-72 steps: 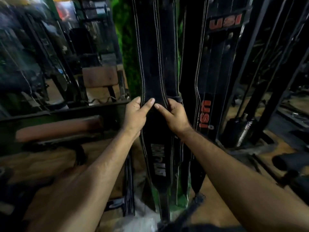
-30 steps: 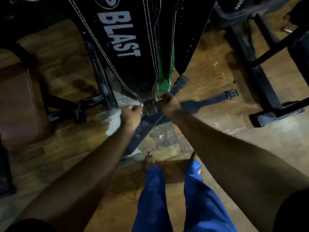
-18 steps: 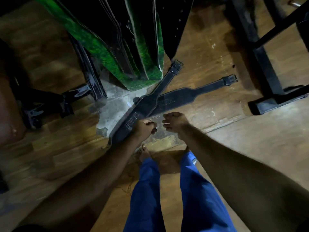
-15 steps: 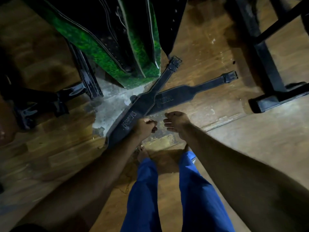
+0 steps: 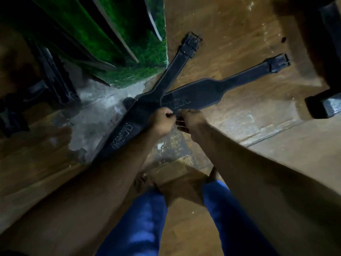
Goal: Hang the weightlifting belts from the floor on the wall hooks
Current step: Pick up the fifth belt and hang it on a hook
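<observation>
Two bare feet stand on the wooden floor (image 5: 239,43) at 6 o'clock. Above them, the left hand (image 5: 162,122) and right hand (image 5: 191,121) curl over the crossing of two belts; whether they grip is unclear. Upper belt (image 5: 147,108) runs 8 to 1 o'clock; lower belt (image 5: 212,89) points to 2 o'clock.

We see a dim, warm-lit shot w/ no visible light source. Brightest patch is the bare grey floor (image 5: 88,115) at 9–10 o'clock; corners at 12–2 o'clock fall to black. Forearms & blue trousers (image 5: 140,224) near 6 o'clock are soft, motion-blurred. Wide-angle bending stretches edges.
</observation>
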Demonstrator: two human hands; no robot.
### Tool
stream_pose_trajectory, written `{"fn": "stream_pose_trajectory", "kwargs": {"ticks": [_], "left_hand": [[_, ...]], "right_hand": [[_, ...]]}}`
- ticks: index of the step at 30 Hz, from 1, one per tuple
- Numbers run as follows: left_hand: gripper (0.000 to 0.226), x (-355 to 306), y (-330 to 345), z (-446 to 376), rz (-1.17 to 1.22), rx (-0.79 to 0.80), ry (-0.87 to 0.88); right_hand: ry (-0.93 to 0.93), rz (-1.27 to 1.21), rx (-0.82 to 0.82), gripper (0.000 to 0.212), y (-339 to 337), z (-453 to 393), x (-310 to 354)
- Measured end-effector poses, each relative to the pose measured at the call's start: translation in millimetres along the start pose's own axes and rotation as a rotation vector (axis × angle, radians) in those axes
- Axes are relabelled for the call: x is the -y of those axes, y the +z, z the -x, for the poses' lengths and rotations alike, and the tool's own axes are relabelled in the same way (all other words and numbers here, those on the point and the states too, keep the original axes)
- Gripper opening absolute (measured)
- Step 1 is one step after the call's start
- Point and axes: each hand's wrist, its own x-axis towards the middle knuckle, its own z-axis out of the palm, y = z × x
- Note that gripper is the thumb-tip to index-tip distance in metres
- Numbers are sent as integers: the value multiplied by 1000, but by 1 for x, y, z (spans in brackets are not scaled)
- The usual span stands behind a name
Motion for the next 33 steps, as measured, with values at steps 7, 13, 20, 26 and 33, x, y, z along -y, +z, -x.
{"fn": "stream_pose_trajectory", "kwargs": {"ticks": [7,13,20,26,33], "left_hand": [[34,68,9,-129,-237,-173,31],[68,116,-21,-207,-553,-322,9],[103,137,-35,-226,-429,-272,-29],[99,95,-59,-143,-312,-272,132],[53,3,-92,6,-127,-220,254]], "right_hand": [[-14,-23,-31,21,44,-140,-40],[-74,-38,-45,37,91,-208,-56],[-74,-29,2,14,104,-215,-60],[-134,-101,34,35,72,-127,-49],[-203,-89,31,43,30,37,11]]}}
